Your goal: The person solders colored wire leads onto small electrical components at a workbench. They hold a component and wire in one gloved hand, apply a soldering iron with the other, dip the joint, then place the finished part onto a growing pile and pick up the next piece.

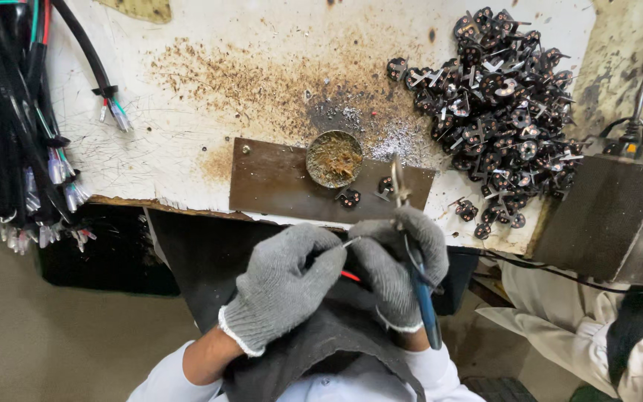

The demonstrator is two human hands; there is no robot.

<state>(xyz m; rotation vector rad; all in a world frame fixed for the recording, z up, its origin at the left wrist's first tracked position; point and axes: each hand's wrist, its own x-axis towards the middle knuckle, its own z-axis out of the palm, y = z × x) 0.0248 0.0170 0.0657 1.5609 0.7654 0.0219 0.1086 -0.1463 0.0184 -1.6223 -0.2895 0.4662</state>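
Left hand [280,286] pinches a red wire [350,276] steady; right hand [396,264] is clamped on a soldering iron [414,275], tip near the flux tin [334,158] on the worktop [187,149].

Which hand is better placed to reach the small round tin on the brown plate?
Likely the right hand: it holds the soldering iron, whose tip sits just beside the tin. The left hand pinches a wire end.
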